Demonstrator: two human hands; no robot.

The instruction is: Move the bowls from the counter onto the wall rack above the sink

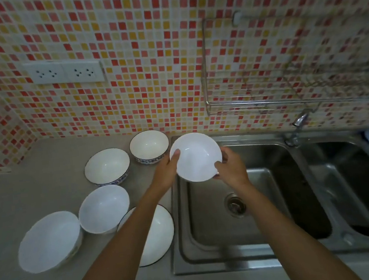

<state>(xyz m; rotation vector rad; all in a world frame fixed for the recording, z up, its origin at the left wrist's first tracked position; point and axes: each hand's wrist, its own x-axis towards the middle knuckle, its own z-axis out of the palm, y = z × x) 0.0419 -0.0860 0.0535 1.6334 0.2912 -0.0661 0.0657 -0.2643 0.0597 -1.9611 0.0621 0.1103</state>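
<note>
Mosaic tiles back a grey bench (36, 202) and steel sink (216, 246). Both hands, left hand (166, 174) and right hand (230, 169), clasp one white bowl (195, 157) by opposite rims over the sink. Five bowls wait left of the hands. Best to lift level toward the rack (266, 102), up and right, clearing the tap (299, 119).
</note>
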